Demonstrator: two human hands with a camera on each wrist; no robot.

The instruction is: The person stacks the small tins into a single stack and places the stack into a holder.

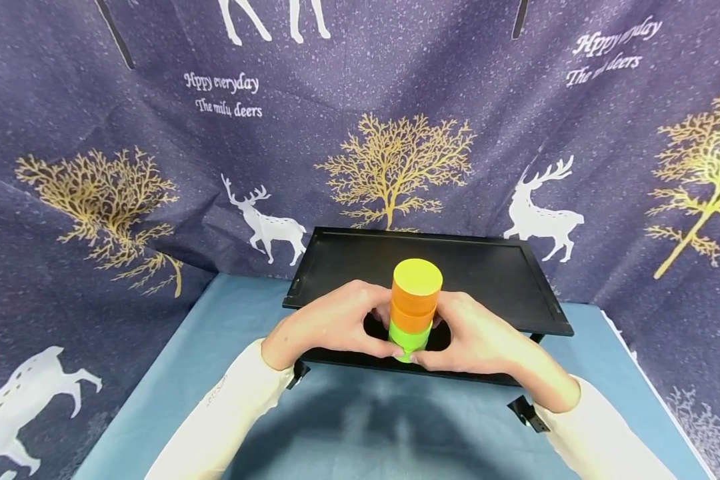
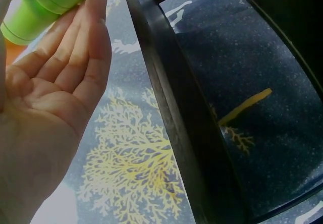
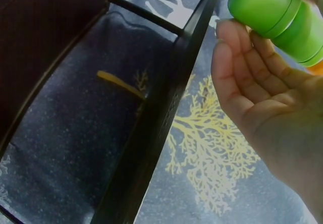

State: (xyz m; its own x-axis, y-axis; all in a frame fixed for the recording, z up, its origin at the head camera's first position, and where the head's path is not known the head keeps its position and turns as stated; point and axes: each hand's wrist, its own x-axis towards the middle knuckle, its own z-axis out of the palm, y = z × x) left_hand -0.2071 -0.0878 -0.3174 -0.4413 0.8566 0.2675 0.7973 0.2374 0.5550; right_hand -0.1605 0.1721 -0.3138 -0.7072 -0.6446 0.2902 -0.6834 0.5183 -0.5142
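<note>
A column of stacked round pieces (image 1: 411,310) stands upright between both hands in the head view. Its flat top is yellow, its upper pieces orange and its lower ones green. On one side my left hand (image 1: 336,320) grips it, the thumb at the green bottom part. From the other side my right hand (image 1: 477,333) holds it too, with the thumbs almost meeting in front. Both wrist views show smooth green pieces (image 2: 45,7) (image 3: 272,12) against the fingers, with a bit of orange beyond. The far side of the column is hidden.
Behind the hands is a low black stand (image 1: 480,267) with a flat, rimmed top and a lower part. It rests on a blue-covered table (image 1: 360,427). A dark cloth (image 1: 396,80) printed with deer and trees hangs at the back and sides.
</note>
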